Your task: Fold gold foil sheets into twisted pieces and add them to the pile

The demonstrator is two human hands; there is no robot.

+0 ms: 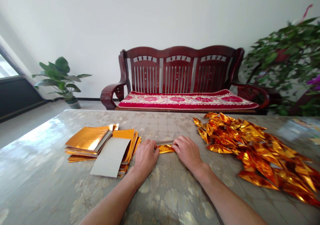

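Both bare forearms reach forward over the worktop (50,171), converging toward each other. The left hand (145,157) lies palm down on the worktop, fingers curled and pressing at their tips. The right hand (188,152) lies just beside it, palm down too, fingers bent inward toward the left hand.

We see a shiny patterned table (172,198). On it lie stacks of gold paper sheets (100,143), one small folded gold piece (166,148) and a pile of folded gold shapes (257,151).
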